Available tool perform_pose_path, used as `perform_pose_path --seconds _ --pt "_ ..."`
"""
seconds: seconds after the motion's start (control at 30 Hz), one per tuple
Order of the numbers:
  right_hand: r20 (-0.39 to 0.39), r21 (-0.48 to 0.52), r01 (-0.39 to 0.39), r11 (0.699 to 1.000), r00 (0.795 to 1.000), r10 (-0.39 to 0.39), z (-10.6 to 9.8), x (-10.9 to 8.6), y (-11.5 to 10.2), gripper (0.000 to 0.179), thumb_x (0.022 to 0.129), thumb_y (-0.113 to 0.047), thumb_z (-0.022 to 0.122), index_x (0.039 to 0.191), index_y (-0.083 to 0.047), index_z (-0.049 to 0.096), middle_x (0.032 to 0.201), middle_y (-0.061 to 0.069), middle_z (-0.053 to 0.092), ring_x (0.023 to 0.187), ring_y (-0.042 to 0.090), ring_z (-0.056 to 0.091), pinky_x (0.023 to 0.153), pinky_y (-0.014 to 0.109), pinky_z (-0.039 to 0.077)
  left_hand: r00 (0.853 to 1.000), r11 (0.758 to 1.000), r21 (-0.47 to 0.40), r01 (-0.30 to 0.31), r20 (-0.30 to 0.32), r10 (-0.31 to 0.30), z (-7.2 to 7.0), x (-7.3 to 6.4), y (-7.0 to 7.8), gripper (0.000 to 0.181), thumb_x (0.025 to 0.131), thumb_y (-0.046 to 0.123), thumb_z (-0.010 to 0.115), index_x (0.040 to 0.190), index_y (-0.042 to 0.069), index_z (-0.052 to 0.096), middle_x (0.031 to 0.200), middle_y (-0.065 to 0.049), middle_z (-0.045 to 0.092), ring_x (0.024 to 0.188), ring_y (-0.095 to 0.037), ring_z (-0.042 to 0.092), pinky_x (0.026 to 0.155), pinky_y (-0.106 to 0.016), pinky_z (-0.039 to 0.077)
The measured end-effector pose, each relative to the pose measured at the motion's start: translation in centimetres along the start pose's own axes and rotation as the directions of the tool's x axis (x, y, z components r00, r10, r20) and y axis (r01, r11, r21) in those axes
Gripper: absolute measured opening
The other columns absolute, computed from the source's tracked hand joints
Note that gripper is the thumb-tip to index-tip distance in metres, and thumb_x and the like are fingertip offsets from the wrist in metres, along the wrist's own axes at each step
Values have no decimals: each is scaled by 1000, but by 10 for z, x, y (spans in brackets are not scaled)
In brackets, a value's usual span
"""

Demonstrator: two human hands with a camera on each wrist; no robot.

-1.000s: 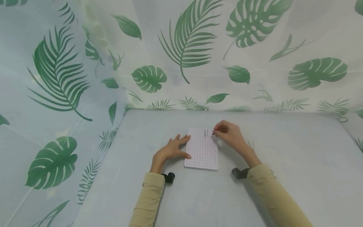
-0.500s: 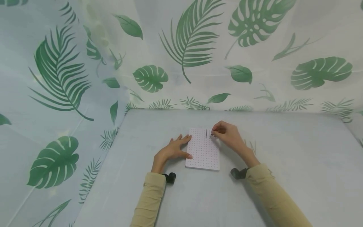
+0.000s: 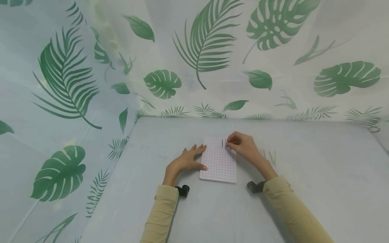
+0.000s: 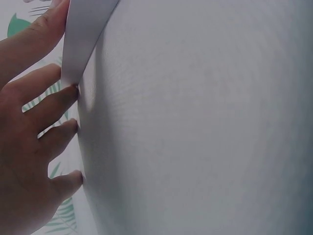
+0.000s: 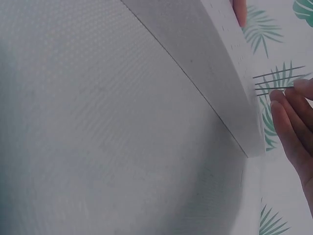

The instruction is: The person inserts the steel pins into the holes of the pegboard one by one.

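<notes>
A white board (image 3: 217, 165) with a grid of small dots or holes lies flat on the table. My left hand (image 3: 183, 160) steadies its left side with spread fingers, the thumb reaching onto the top face; in the left wrist view the fingertips (image 4: 72, 93) are near the board's side. At the board's far right part, my right hand (image 3: 244, 145) pinches a thin dark pin (image 5: 274, 88) between thumb and fingers. Its lower end meets the board's top in the right wrist view. Several similar pins (image 5: 281, 72) stand upright right beside it.
A pale table (image 3: 170, 209) surrounds the board. Leaf-printed cloth (image 3: 188, 50) hangs behind and on the left. Dark wrist cameras (image 3: 255, 186) are worn on both wrists above rolled sleeves.
My right hand has come slightly left and toward me over the board, bringing the pin to the board beside the standing ones. The left hand keeps its hold; the head view shifts slightly.
</notes>
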State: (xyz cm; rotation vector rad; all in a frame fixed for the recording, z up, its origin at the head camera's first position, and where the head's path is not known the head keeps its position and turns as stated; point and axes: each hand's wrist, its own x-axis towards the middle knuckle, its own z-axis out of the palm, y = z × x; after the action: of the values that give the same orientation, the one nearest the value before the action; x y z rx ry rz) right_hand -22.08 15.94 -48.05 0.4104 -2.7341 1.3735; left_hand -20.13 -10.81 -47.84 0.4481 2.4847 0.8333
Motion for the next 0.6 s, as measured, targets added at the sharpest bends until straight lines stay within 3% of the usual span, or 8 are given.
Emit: perform_pose_path --seconds 0.6 --pt "-17 -70 7 997 1000 -8 -10 -8 19 13 91 -5 75 103 -2 70 100 15 77 94 32 75 88 48 62 1000 1000 8 -8 14 8 0 -1 1 95 87 36 82 164 21 29 171 0 22 161 -26 8 131 -52 -1"
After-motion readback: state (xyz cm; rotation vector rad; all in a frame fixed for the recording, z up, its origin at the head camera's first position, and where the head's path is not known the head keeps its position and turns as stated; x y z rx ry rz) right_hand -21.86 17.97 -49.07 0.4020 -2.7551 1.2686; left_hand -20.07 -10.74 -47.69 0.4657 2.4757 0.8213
